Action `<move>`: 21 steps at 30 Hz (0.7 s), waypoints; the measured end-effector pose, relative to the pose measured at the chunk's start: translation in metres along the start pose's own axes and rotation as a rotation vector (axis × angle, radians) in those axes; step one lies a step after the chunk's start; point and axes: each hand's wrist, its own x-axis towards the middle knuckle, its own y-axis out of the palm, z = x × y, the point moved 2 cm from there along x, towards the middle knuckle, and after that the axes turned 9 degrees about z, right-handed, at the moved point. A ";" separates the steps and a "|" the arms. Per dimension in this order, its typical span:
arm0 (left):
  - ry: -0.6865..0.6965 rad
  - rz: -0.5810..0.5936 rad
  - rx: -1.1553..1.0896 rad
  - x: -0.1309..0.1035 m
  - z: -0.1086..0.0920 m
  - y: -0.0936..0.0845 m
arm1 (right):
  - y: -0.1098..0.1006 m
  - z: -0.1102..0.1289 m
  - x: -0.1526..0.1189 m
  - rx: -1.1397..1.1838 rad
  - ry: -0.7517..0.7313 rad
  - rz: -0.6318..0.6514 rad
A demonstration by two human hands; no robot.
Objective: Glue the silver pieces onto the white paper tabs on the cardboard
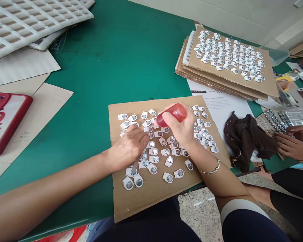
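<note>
My right hand [183,129] is wrapped round a red squeeze bottle [173,114], tilted so that its pale tip points left and down over the cardboard sheet [128,205]. Rows of small round metallic pieces on white tabs [154,159] lie across this sheet. Close to the bottle's tip, my left hand [127,146] is closed, its fingers pinched together. A thin pale stick [135,166] shows below these fingers and seems held in them; its upper part is hidden. Whether the bottle's tip touches a piece, I cannot tell.
A stack of cardboard sheets [232,85] stands at the back right, its top covered with similar pieces. A red-edged phone case [7,124] and white lattice panels [40,23] lie left. Dark brown cloth [247,137] lies right, near another person's hands [293,146].
</note>
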 end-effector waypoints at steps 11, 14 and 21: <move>0.062 -0.032 0.264 -0.001 -0.008 0.003 | 0.007 0.000 -0.003 -0.181 -0.041 0.086; 0.062 -0.026 0.265 -0.001 -0.009 0.004 | 0.008 0.000 -0.003 -0.207 -0.057 0.091; 0.050 -0.012 0.275 -0.003 -0.009 0.007 | 0.009 -0.002 -0.003 -0.236 -0.070 0.091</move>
